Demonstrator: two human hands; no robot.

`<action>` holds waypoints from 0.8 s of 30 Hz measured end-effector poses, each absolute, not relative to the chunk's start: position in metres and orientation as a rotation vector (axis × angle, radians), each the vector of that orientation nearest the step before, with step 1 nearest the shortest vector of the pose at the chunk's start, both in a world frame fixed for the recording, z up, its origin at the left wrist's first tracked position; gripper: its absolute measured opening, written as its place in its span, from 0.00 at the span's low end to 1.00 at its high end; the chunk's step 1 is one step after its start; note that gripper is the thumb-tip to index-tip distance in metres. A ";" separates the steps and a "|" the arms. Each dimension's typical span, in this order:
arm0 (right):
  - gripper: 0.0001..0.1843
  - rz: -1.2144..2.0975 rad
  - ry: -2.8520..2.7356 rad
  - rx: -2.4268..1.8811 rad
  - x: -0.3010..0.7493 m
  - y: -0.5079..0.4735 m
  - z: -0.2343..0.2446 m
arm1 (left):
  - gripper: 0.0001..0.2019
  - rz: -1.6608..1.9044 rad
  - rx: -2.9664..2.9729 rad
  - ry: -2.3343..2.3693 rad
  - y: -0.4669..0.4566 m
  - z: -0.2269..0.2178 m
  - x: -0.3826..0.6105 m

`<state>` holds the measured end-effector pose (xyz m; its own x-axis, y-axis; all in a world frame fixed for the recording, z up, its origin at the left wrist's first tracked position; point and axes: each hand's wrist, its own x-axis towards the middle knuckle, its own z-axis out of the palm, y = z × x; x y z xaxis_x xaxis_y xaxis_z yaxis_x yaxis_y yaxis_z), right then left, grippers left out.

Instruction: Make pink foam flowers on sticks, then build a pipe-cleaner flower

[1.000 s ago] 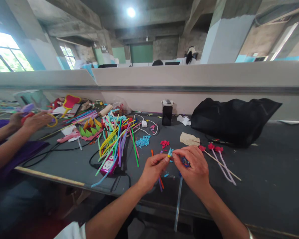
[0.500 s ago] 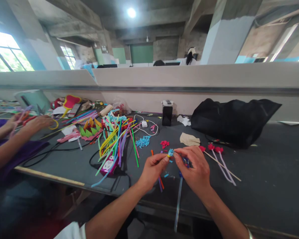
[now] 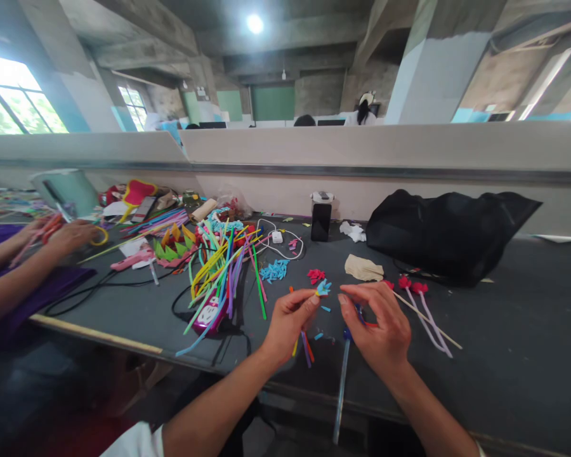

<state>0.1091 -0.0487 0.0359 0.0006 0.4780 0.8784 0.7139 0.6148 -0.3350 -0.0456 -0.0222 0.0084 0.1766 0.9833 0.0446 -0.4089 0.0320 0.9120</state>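
A small blue flower with a yellow middle (image 3: 322,289), seemingly made of pipe cleaner pieces, is pinched between the thumb and forefinger of my left hand (image 3: 290,320). My right hand (image 3: 378,320) is just to its right, thumb and fingers apart, with nothing between them. Under the right hand lies a blue item with a clear rod (image 3: 342,381) reaching past the table edge; its upper part is partly hidden. Short cut blue pieces (image 3: 274,271) and a small pile of red pieces (image 3: 316,275) lie beyond my hands. Red flowers on pale stems (image 3: 419,287) rest at the right.
A heap of colourful pipe cleaners (image 3: 223,266) and a purple power strip (image 3: 210,314) are on the left. A phone (image 3: 320,222) stands at the back, near a black bag (image 3: 447,235). Another person's hands (image 3: 71,235) hold scissors at far left.
My right hand has let go of the blue flower and drawn back to the right, its fingers opening. My left hand still holds the flower, whose blue tips now show spread out.
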 end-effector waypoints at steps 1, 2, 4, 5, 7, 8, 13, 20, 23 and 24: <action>0.09 -0.243 -1.648 -0.998 0.109 -0.048 0.035 | 0.15 1.257 0.969 0.745 -0.022 0.009 -0.046; 0.09 -0.238 -1.653 -0.995 0.109 -0.048 0.035 | 0.15 1.263 0.958 0.727 -0.022 0.009 -0.046; 0.09 -0.222 -1.659 -0.995 0.108 -0.047 0.034 | 0.14 1.265 0.933 0.701 -0.022 0.010 -0.046; 0.09 -0.207 -1.656 -1.003 0.107 -0.047 0.034 | 0.14 1.255 0.917 0.692 -0.022 0.011 -0.047; 0.09 -0.138 -1.628 -1.050 0.106 -0.047 0.033 | 0.14 1.209 0.883 0.666 -0.022 0.012 -0.048; 0.11 -0.071 -1.614 -1.082 0.106 -0.046 0.032 | 0.14 1.179 0.867 0.646 -0.022 0.012 -0.049; 0.28 0.557 -1.641 -1.063 0.105 -0.042 0.022 | 0.13 1.043 0.848 0.542 -0.023 0.015 -0.051; 0.25 1.230 -1.594 -0.851 0.106 -0.038 0.024 | 0.15 0.920 0.885 0.458 -0.023 0.018 -0.054; 0.22 1.340 -1.552 -0.895 0.108 -0.037 0.025 | 0.17 0.879 0.927 0.427 -0.022 0.018 -0.055; 0.22 1.353 -1.532 -0.917 0.109 -0.037 0.025 | 0.17 0.876 0.939 0.432 -0.021 0.018 -0.056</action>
